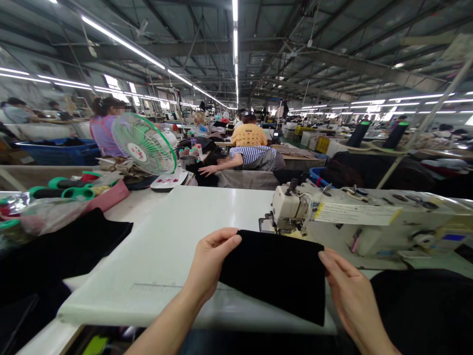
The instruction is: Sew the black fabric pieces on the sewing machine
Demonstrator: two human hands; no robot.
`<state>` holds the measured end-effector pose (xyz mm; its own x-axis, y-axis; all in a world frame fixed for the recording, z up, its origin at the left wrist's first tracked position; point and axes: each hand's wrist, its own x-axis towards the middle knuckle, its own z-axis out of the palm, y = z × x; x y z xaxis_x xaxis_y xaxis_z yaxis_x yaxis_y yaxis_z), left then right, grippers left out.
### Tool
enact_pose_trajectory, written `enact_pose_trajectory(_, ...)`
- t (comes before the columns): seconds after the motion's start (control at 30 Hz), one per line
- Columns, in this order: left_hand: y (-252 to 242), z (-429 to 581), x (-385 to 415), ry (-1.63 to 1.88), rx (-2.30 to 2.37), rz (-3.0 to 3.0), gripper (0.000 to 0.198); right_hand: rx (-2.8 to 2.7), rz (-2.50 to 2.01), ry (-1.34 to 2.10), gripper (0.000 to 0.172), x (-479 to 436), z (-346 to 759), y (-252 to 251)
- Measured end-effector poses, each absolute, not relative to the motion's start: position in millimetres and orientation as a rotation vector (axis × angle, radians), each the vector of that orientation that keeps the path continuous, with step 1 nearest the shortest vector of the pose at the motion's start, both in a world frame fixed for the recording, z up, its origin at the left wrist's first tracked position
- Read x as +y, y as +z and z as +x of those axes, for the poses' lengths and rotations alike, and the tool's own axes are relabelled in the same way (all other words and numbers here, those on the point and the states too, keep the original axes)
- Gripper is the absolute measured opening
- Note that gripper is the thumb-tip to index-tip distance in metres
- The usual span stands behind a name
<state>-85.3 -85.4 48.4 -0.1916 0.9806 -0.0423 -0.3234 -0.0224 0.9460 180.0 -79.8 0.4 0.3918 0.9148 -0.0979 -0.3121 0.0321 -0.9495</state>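
Left grip pinching the edge of a black fabric panel, thumb and fingers clamping together on the cloth. Right grip meeting the opposite edge, fingertips lying against the cloth, though closing on it or not being impossible to tell from this view. Panel stretching between both grips over the white desk, lying just in front of the industrial sewing machine, not sitting under the needle. Further left on the desk, a pile of black fabric lying beside pink cloth and green thread spools. Beyond, an electric fan standing near a co-worker in a striped shirt, who is bending forward over a bench.
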Motion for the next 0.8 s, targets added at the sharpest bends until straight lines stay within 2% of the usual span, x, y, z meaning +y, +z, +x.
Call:
enact_pose_trajectory(0.5, 50, -84, -81, 1.555, 1.149, 0.869, 0.027, -0.636, -1.096, 1.149, 0.039, -78, 191, 9)
enact_pose_trajectory(0.8, 47, -86, -73, 1.585, 1.191, 0.887, 0.031, -0.865, -1.205, 0.987, 0.036, -84, 189, 18)
